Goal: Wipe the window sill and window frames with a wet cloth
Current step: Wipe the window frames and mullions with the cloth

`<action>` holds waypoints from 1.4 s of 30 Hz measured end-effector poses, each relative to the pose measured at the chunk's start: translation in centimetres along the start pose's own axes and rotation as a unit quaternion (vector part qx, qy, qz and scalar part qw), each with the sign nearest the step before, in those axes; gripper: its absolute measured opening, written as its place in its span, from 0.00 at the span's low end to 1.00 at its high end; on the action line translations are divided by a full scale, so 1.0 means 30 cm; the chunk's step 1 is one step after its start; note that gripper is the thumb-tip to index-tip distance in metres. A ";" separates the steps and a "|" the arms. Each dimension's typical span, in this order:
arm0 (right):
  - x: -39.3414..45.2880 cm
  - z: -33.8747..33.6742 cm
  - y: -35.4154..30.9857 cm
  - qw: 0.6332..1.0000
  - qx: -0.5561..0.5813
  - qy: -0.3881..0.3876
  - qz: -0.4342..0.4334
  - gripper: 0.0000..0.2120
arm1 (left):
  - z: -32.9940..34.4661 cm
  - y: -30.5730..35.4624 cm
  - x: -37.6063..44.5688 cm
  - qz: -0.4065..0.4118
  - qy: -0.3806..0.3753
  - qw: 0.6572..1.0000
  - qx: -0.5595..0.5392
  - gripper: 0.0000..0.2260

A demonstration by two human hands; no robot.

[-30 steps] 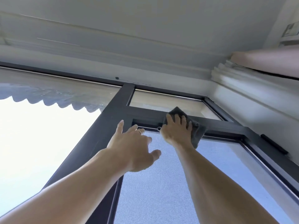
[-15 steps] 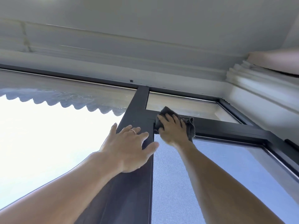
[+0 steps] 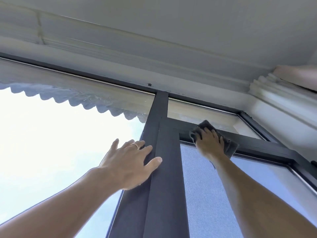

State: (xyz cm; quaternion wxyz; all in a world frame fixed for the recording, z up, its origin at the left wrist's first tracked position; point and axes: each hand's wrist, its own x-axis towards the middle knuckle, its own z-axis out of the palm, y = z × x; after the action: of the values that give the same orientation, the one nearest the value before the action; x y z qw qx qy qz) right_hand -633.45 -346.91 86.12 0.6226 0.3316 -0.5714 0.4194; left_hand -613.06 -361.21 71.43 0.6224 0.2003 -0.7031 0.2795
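Head view. The cloth [image 3: 229, 146] is dark grey, crumpled and partly folded; it lies flat against the horizontal bar [image 3: 260, 146] of the dark window frame, just right of the junction with the vertical post [image 3: 163, 169]. Cloth edges protrude above the fingertips, to the left of the hand, and at the lower right. Whether it is wet cannot be determined.

The horizontal bar runs on to the right, uncovered, as far as the frame's right-hand corner near the wall. Above the bar sits a narrow upper pane [image 3: 197, 111]; below it, a mesh screen [image 3: 205, 194]. The top rail of the frame meets the white ceiling [image 3: 171, 40]. Left of the post is a large glass pane [image 3: 60, 134] with a scalloped awning edge [image 3: 77, 100] behind it.

The right hand [image 3: 210, 143] presses the cloth to the bar, palm down, fingers extended and slightly spread, arm reaching upward. The left hand [image 3: 128, 162] rests flat on the left face of the vertical post, fingers straight and spread, thumb on the post's front face, holding nothing. A ring [image 3: 135, 146] is on one finger.
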 end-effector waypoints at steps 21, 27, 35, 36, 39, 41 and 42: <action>0.046 0.016 -0.229 0.995 -0.017 -0.071 -0.071 0.22 | 0.006 -0.043 -0.012 0.017 -0.014 0.997 -0.072 0.31; -0.009 0.019 -0.309 0.979 0.067 -0.117 -0.153 0.19 | 0.012 -0.016 -0.010 -0.010 -0.012 0.996 -0.092 0.32; -0.218 -0.084 -0.165 0.979 0.122 -0.023 -0.163 0.18 | -0.008 0.078 -0.056 0.007 -0.006 0.989 -0.147 0.30; -0.248 -0.107 -0.141 0.981 0.099 -0.009 -0.164 0.18 | -0.014 0.086 -0.063 0.017 -0.001 0.987 -0.160 0.30; -0.363 -0.218 -0.094 0.988 0.077 -0.006 -0.135 0.19 | -0.049 0.126 -0.102 0.056 0.009 0.974 -0.218 0.29; -0.495 -0.319 -0.086 0.990 0.081 -0.022 -0.114 0.19 | -0.076 0.161 -0.163 0.089 0.013 0.962 -0.257 0.29; -0.562 -0.364 -0.096 0.991 0.084 -0.032 -0.103 0.18 | -0.091 0.171 -0.195 0.106 0.016 0.958 -0.266 0.28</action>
State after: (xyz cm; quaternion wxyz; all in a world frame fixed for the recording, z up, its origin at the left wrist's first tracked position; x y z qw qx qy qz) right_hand -626.03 -340.81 68.24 0.6139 0.4530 -0.5166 0.3885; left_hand -613.34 -355.93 65.12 0.6314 -0.0529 -0.7590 0.1496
